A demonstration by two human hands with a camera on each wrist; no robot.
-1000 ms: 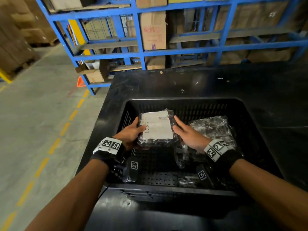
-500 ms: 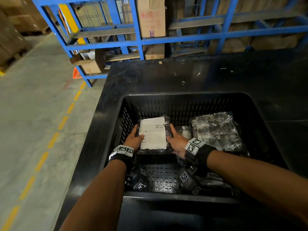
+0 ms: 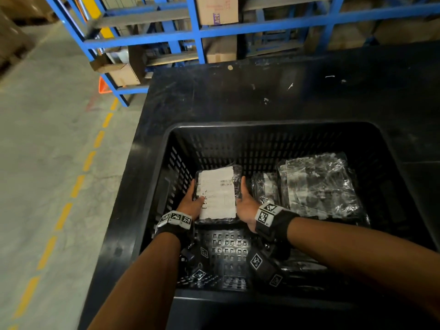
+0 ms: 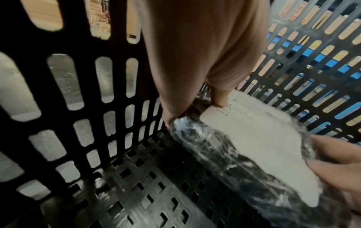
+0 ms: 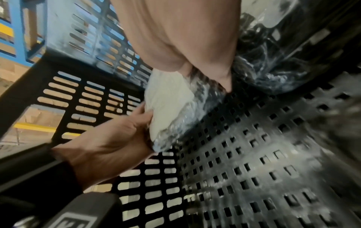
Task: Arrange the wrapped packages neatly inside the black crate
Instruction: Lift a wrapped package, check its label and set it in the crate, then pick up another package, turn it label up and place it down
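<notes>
Both hands, left [image 3: 190, 203] and right [image 3: 245, 206], have lowered the clear-wrapped black package with its white paper label [image 3: 217, 194] to the slotted black plastic crate's [image 3: 273, 126] floor (seemingly touching), fingers clasping its sides; placement looks nearly done.

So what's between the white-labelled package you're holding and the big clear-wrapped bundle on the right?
A smaller plastic-wrapped package, plus the right hand gripping the labelled package; head view shows it.

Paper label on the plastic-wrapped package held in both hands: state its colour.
White paper label with black print; head view shows it best.
</notes>
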